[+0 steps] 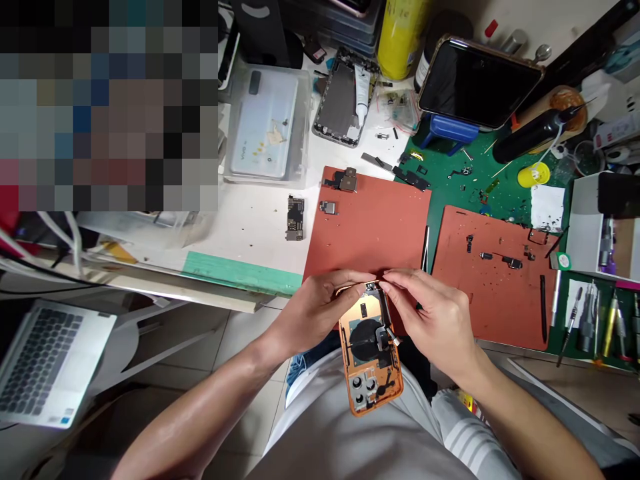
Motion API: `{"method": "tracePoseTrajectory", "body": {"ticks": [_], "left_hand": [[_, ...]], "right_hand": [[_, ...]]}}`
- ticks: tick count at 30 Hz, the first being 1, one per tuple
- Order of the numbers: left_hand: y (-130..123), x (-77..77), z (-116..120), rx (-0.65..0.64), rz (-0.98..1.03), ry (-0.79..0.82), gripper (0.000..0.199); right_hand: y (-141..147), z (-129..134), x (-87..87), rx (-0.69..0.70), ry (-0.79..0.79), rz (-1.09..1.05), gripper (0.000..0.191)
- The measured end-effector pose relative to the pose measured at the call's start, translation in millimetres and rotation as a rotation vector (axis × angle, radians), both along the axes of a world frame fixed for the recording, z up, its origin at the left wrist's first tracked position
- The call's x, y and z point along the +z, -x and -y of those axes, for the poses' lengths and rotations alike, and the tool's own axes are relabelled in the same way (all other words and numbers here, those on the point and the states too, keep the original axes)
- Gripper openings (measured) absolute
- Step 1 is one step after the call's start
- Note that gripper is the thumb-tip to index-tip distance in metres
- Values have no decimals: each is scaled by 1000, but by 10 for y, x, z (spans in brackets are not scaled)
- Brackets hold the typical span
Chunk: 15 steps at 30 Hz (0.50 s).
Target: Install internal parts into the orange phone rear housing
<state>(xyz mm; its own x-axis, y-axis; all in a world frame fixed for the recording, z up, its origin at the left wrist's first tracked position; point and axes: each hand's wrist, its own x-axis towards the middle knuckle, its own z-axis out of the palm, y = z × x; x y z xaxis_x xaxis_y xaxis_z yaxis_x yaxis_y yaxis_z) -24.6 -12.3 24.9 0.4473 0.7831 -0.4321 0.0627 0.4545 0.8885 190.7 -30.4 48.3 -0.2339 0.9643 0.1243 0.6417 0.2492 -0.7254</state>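
Observation:
An orange phone back housing (361,360) is held just off the bench's front edge, its inside facing up and its camera holes toward my body. My left hand (320,303) grips the far left corner, with thumb and fingers pinched on the rim. At the far right corner my right hand (433,310) is closed, its fingertips pressed at the edge by a small connector part (371,288). Whether those fingertips hold a separate small piece is too small to tell. A dark round charging coil (367,340) lies inside the housing, with a flex cable (387,337) sticking up beside it.
Camera modules (345,180) lie on the red mat (370,220); a circuit board (295,218) sits left of it. Small parts lie on a second red mat (490,293). Screwdrivers (587,320) stand far right. Behind are a propped phone (480,80) and a clear box with a phone (267,127).

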Motion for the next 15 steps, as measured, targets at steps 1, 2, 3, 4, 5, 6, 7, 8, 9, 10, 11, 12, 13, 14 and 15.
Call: {"method": "tracePoseTrajectory", "body": {"ticks": [1, 2, 3, 4, 5, 6, 7, 8, 9, 10, 11, 12, 13, 14, 15], "left_hand": [[2, -8, 7, -3, 5, 2, 33], [5, -19, 15, -6, 11, 4, 34], [9, -31, 24, -8, 15, 5, 34], [12, -44, 33, -12, 15, 2, 35], [16, -57, 42, -16, 10, -4, 36], [19, -67, 49, -19, 3, -16, 36], [21, -74, 55, -21, -6, -28, 35], [22, -77, 58, -24, -15, -40, 34], [21, -77, 60, -29, -23, -51, 34], [19, -74, 60, -33, -28, -60, 33], [16, -69, 59, -37, -33, -67, 33], [13, -63, 57, -44, -36, -70, 32], [10, -57, 55, -50, -41, -72, 32], [8, -53, 54, -56, -46, -74, 32], [7, -49, 53, -62, -52, -76, 31]], "right_hand": [[-34, -14, -6, 43, -31, 27, 19], [-66, -29, -16, 85, -60, 53, 21], [-95, -44, -30, 122, -86, 74, 22], [-120, -57, -45, 154, -110, 93, 23], [-140, -70, -58, 182, -127, 110, 24], [-155, -82, -69, 209, -137, 125, 25], [-164, -93, -73, 238, -142, 143, 25], [-168, -104, -71, 269, -146, 165, 25], [-170, -115, -62, 301, -154, 195, 25], [-169, -125, -44, 333, -171, 231, 25], [-168, -136, -20, 362, -194, 274, 27], [-168, -147, 8, 392, -224, 319, 28], [-168, -158, 39, 420, -254, 366, 30], [-170, -169, 70, 447, -282, 413, 31], [-173, -180, 99, 474, -306, 456, 31]]}}
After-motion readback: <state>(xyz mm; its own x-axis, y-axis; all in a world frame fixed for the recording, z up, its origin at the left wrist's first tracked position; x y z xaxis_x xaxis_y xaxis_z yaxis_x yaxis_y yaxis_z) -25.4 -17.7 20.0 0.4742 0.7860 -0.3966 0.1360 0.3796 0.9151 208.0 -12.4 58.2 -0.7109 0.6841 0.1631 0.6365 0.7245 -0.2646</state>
